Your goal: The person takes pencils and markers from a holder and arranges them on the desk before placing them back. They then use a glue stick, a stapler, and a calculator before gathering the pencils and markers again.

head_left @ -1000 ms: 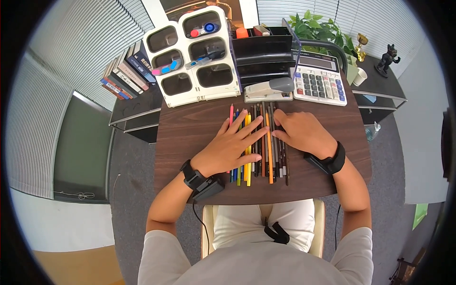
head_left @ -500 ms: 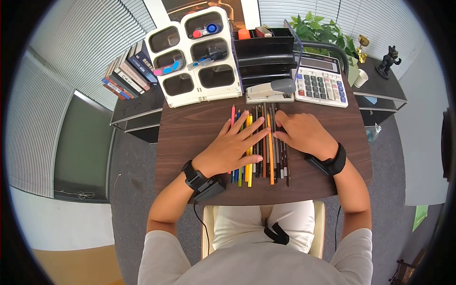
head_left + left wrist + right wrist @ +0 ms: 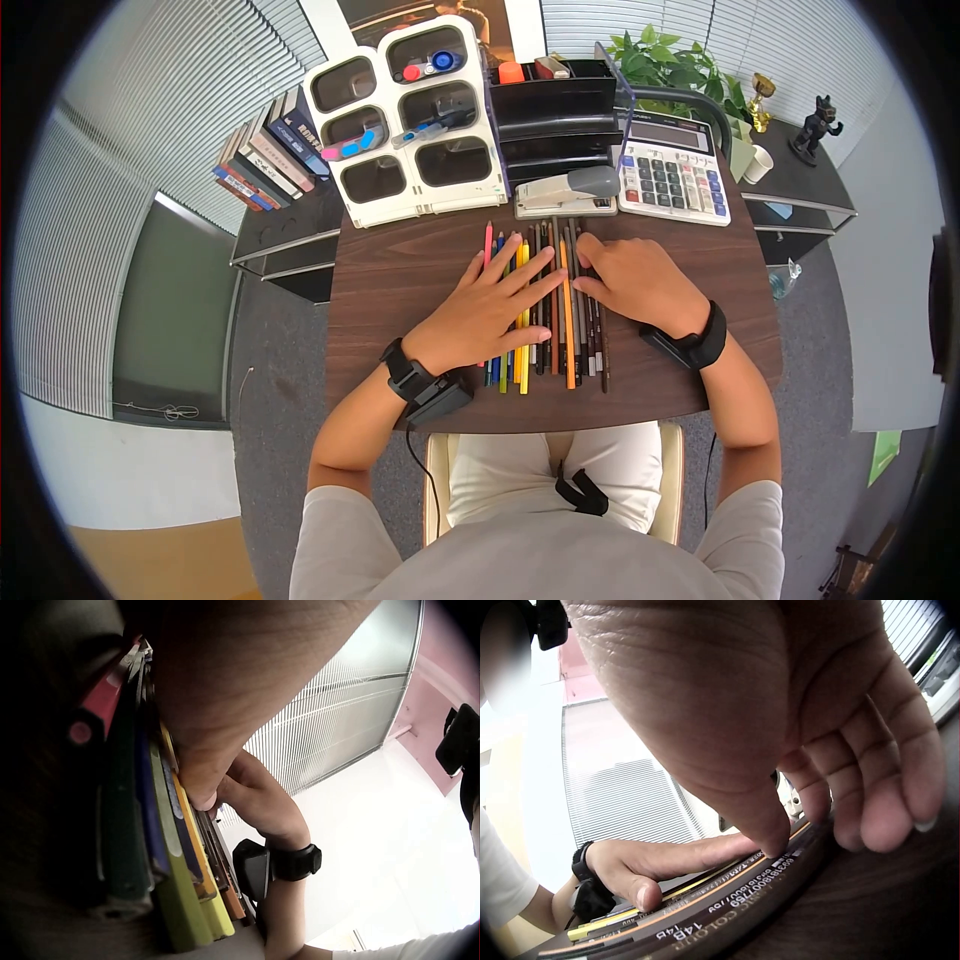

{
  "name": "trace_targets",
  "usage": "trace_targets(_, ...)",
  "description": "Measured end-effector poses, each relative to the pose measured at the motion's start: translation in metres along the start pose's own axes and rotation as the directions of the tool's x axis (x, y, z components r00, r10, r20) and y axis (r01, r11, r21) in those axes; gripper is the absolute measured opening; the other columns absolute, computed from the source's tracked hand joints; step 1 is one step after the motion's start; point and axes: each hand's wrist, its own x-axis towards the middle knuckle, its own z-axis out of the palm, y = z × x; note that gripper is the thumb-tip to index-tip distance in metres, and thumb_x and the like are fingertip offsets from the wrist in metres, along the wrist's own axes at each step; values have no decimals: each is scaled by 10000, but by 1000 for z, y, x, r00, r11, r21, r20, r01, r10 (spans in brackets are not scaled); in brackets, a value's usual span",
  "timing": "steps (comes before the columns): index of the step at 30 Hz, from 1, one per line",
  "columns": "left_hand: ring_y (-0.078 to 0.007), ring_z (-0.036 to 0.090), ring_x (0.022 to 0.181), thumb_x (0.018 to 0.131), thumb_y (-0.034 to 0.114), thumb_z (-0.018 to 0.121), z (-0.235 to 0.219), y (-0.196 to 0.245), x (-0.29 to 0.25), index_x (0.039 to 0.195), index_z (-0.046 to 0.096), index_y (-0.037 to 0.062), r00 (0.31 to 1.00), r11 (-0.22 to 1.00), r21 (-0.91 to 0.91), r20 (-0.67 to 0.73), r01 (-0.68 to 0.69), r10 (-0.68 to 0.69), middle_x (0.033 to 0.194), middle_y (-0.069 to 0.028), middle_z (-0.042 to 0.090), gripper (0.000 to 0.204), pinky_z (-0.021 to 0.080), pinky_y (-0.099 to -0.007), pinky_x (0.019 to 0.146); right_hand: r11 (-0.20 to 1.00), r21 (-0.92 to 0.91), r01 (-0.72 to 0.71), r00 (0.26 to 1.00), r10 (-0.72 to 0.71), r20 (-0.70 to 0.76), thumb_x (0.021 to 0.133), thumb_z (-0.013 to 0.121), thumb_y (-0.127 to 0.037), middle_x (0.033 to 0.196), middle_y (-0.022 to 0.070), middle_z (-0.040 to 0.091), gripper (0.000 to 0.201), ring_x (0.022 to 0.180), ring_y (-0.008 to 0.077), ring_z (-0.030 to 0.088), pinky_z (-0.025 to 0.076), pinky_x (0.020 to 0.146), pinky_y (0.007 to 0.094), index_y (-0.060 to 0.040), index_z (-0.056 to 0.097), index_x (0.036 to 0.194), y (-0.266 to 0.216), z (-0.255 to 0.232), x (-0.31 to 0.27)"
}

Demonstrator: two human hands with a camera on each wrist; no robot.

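A row of coloured and dark pencils (image 3: 571,350) lies side by side on the brown desk. My left hand (image 3: 480,310) rests across the left part of the row, palm down with fingers spread. In the left wrist view, a green pencil (image 3: 174,892) and a pink pencil (image 3: 105,697) show their ends below that hand. At the row's right side is my right hand (image 3: 645,280), thumb and index finger touching the dark pencils near their far ends. The right wrist view shows its thumb (image 3: 769,840) on a dark printed pencil (image 3: 727,907), the other fingers loosely bent.
Beyond the pencils stand a white organizer (image 3: 430,205) with pens in its compartments, a black rack (image 3: 555,105), a grey stapler (image 3: 570,185) and a calculator (image 3: 675,180). Books (image 3: 265,155) stand on a side shelf at left. A plant (image 3: 670,65) is at the back right.
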Motion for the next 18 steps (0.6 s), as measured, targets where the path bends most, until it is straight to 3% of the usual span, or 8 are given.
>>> trace_targets(18,-383,91,1445,917,554,484,-1,1,-1,1493,292,191,1000,1000,4,4,10,-10,1572,-79,190,707,144,-564,1134,1000,-8,3,1000,-3,-9,838,659,-241,729,121,639,274,695,367,622,472,603,456,-56,476,923,1,2,0)
